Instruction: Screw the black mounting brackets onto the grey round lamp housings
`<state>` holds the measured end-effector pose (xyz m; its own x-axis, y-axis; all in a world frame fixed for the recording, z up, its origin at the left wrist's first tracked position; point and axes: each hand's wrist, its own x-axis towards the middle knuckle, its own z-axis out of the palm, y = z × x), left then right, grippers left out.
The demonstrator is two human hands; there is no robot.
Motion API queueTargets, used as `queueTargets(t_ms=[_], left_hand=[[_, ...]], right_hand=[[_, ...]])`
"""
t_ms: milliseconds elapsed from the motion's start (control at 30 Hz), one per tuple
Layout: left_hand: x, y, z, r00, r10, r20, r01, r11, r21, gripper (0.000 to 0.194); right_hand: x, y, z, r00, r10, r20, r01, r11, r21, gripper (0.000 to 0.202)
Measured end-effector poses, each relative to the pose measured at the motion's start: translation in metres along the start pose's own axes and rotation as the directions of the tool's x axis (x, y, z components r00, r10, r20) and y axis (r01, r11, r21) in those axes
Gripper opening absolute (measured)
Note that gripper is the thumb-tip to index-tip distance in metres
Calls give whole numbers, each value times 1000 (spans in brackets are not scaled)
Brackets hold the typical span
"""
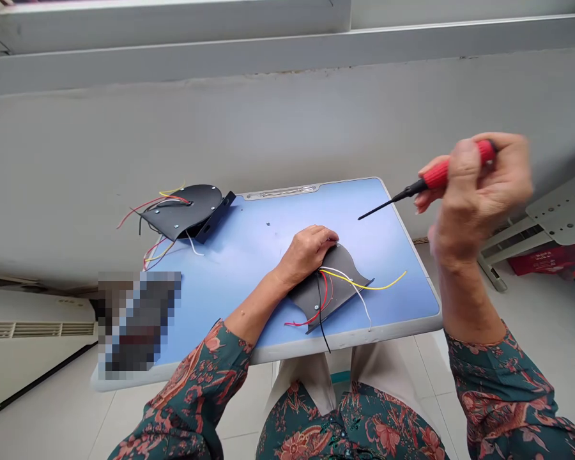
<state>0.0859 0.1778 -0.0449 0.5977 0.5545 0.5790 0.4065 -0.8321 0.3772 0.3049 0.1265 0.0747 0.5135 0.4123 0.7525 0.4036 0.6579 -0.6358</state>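
A dark grey metal plate (pixel 338 291) with red, yellow, white and black wires lies near the table's front edge. My left hand (pixel 309 255) rests over its upper left side, fingers curled at the far edge near a screw. Raised off the table to the right, my right hand (pixel 479 185) is wrapped round the red handle of a screwdriver (pixel 438 174). The black shaft points down and left, its tip apart from the plate. A second dark metal assembly (pixel 191 207), also wired, sits at the table's far left corner.
The small table (pixel 383 329) has a blue top with a pale rim. A small dark piece (pixel 268 224) lies near its middle. At the left is a pixelated dark object (pixel 146 322). A wall (pixel 287 128) rises behind, and a white perforated frame (pixel 568 211) stands at the right.
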Motion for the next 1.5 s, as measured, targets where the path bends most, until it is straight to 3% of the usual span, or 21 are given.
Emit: queueTargets(t_ms=[100,167,333,900,1200,1500], left_hand=[[-2,1,-3,999,42,-9,-42,999,28,15],[-2,2,-5,997,76,-32,-74,996,43,14],[-2,7,-8,992,118,-39,-115,990,80,15],[-2,3,-2,993,118,16,-120,986,116,23],[0,5,-2,995,82,50,-88,988,125,16],[0,6,-4,991,128,34,-131,983,126,18]], right_hand=[[-14,13,10,973,117,199,-101,991,-91,18],[-26,23,14,950,172,260,-137,980,-147,20],[-42,36,17,952,185,243,-147,975,-166,18],[-43,42,14,953,174,250,-121,969,-215,20],[-45,47,12,954,155,258,-114,980,-165,20],[-49,37,16,971,95,218,-83,995,-62,16]])
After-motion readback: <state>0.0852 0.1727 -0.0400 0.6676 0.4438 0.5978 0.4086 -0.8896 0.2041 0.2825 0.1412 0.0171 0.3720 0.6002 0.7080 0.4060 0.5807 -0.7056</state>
